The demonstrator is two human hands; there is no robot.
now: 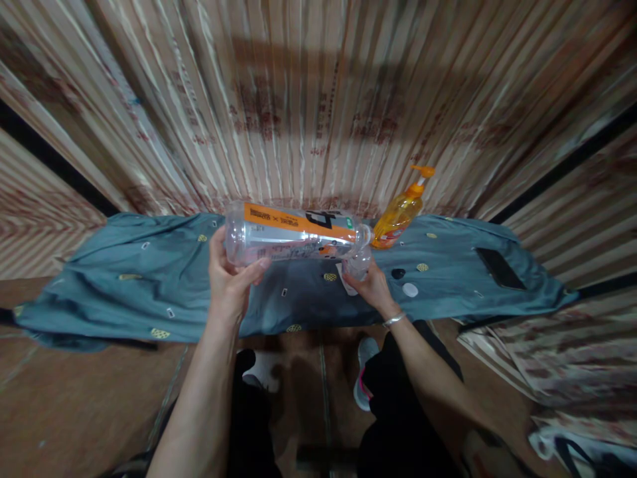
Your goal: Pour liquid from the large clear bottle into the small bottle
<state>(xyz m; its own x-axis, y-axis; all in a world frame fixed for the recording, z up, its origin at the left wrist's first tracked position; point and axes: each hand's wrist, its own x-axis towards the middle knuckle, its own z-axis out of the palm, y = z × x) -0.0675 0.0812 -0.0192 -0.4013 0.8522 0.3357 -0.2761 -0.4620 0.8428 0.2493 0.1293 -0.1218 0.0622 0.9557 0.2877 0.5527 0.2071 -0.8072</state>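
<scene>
My left hand [229,279] is wrapped round the base of a large clear plastic bottle [293,234] with an orange label, held on its side above a blue-grey cloth [149,279]. The bottle's neck points right, down toward a small clear cup [357,264]. My right hand [371,287] grips that cup; a thin bracelet is on that wrist. The bottle looks nearly empty.
An orange pump bottle [401,214] stands on the cloth just right of the cup. A white cap [410,289] and a dark round spot [397,273] lie near my right hand. A black phone [498,267] rests at the cloth's right end. Striped wooden boards stand behind.
</scene>
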